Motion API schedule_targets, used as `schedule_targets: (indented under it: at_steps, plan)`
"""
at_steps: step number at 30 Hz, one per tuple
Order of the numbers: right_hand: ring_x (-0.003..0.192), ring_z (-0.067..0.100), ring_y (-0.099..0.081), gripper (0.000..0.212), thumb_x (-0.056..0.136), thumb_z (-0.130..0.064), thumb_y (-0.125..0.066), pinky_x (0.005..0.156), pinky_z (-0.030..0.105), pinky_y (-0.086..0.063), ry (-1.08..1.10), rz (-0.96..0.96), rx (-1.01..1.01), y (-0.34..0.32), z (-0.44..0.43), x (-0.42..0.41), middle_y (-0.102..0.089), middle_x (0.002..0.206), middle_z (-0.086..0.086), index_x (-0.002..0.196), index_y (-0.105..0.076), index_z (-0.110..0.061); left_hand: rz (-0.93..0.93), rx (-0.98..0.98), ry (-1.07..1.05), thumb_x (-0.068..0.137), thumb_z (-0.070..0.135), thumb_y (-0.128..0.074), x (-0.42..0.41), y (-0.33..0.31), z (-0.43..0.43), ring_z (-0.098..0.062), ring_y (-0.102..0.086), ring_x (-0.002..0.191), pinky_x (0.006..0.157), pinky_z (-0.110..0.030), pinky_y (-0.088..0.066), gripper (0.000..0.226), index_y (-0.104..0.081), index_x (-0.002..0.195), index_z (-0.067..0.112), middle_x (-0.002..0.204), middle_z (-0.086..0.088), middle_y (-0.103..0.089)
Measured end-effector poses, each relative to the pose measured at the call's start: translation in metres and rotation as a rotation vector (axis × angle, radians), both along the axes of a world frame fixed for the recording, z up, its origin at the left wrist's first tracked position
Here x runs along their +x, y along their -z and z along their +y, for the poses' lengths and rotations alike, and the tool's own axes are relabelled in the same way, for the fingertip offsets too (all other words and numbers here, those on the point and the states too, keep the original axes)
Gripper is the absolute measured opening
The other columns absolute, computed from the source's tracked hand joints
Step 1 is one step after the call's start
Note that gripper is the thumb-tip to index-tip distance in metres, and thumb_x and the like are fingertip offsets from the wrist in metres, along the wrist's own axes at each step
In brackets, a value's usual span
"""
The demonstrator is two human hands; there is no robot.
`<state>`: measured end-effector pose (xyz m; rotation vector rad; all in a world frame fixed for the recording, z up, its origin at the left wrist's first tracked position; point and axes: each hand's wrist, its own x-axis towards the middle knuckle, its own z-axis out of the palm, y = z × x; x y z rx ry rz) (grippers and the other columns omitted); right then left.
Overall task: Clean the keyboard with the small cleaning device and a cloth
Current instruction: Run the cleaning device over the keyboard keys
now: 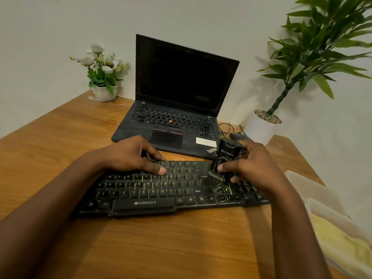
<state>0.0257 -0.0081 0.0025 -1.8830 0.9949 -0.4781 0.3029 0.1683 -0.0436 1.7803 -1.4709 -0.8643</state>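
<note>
Two hands engaged | left hand [128, 156] steadies keyboard [161, 188] — thumb on keys, fingers bent over far edge | right hand [251, 164] grips cleaning device [223, 160], bristles down near right end | keyboard lies left-right across bench [161, 248] — most keys stretch leftward from the brush

A desk corner in a home or small office: a brown wooden table [60, 141] stands against a plain pale wall [50, 27], bearing an open black laptop [181, 77] and a black full-size keyboard [153, 191]. A small white pot of white flowers [103, 92] and a tall leafy green potted plant [322, 43] flank them.
</note>
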Motion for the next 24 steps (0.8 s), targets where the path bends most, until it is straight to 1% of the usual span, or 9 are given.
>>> schedule_targets:
  at_steps: [3,6,9,12,14,16,18,20,24]
  plan:
    - [0.074,0.025,-0.081,0.049,0.074,0.003,-0.091,0.053,0.029,-0.061,-0.005,-0.005,0.001,0.000,-0.004,-0.006,-0.081,0.096,0.011,0.115,-0.070,-0.015,-0.005,0.000,-0.007,0.081,0.040,-0.088,0.001,0.000,-0.001,-0.008,-0.058,0.064,0.060,-0.017,-0.045,0.031,-0.085,0.107,0.023,0.081,0.006,-0.077]
    - [0.071,0.022,-0.080,0.063,0.074,-0.006,-0.093,0.055,0.028,-0.062,0.128,0.049,-0.152,0.005,-0.014,-0.010,-0.079,0.101,0.010,0.131,-0.068,-0.013,-0.004,-0.004,0.001,0.081,0.041,-0.088,0.001,0.000,0.000,-0.009,-0.059,0.066,0.062,-0.018,-0.046,0.031,-0.085,0.107,0.025,0.085,0.001,-0.078]
    - [0.066,0.019,-0.079,0.074,0.075,-0.011,-0.094,0.057,0.032,-0.066,0.187,0.048,-0.245,0.010,-0.021,-0.009,-0.076,0.107,0.009,0.142,-0.062,-0.013,-0.001,-0.006,-0.002,0.082,0.038,-0.088,0.001,0.001,-0.001,-0.006,-0.059,0.065,0.061,-0.017,-0.047,0.029,-0.085,0.107,0.023,0.083,0.006,-0.077]
    - [0.064,0.019,-0.079,0.072,0.076,-0.007,-0.093,0.054,0.027,-0.063,0.143,0.003,-0.210,0.009,-0.012,-0.002,-0.076,0.108,0.008,0.141,-0.063,-0.015,0.002,0.001,-0.001,0.082,0.038,-0.088,0.001,0.001,0.000,-0.008,-0.059,0.065,0.061,-0.017,-0.046,0.028,-0.085,0.107,0.024,0.085,0.004,-0.078]
    - [0.067,0.019,-0.080,0.056,0.077,-0.002,-0.091,0.059,0.035,-0.067,0.078,-0.009,-0.166,0.008,-0.004,0.003,-0.077,0.096,0.002,0.124,-0.067,-0.021,0.002,0.007,0.003,0.082,0.039,-0.088,0.001,0.001,-0.001,-0.008,-0.059,0.065,0.061,-0.017,-0.046,0.029,-0.085,0.107,0.024,0.085,0.001,-0.078]
    - [0.070,0.024,-0.081,0.048,0.077,0.001,-0.090,0.058,0.035,-0.066,0.004,-0.020,-0.099,0.005,0.001,0.005,-0.079,0.089,0.004,0.108,-0.067,-0.027,0.001,0.006,0.005,0.082,0.039,-0.088,0.001,0.000,-0.001,-0.006,-0.061,0.065,0.062,-0.016,-0.046,0.029,-0.085,0.107,0.024,0.087,0.003,-0.079]
    - [0.070,0.027,-0.081,0.050,0.076,0.004,-0.090,0.050,0.028,-0.061,-0.061,-0.036,-0.001,0.004,0.001,0.003,-0.082,0.090,0.010,0.113,-0.068,-0.022,0.002,0.006,0.004,0.081,0.042,-0.088,0.002,0.001,0.000,-0.007,-0.061,0.066,0.063,-0.018,-0.047,0.030,-0.085,0.107,0.026,0.088,0.001,-0.079]
    - [0.070,0.026,-0.080,0.052,0.076,0.004,-0.090,0.049,0.026,-0.058,-0.084,-0.016,0.029,0.003,-0.001,-0.001,-0.083,0.090,0.009,0.117,-0.068,-0.019,-0.002,0.007,0.005,0.080,0.046,-0.088,0.003,0.001,0.001,-0.012,-0.061,0.067,0.064,-0.023,-0.048,0.032,-0.084,0.107,0.028,0.090,-0.006,-0.079]
    - [0.074,0.022,-0.080,0.053,0.075,-0.007,-0.093,0.056,0.027,-0.061,0.049,0.064,-0.152,0.004,-0.012,-0.009,-0.079,0.094,0.004,0.121,-0.069,-0.018,0.002,-0.002,0.005,0.080,0.045,-0.088,0.003,0.001,0.001,-0.013,-0.058,0.065,0.062,-0.022,-0.046,0.031,-0.084,0.106,0.029,0.091,-0.012,-0.078]
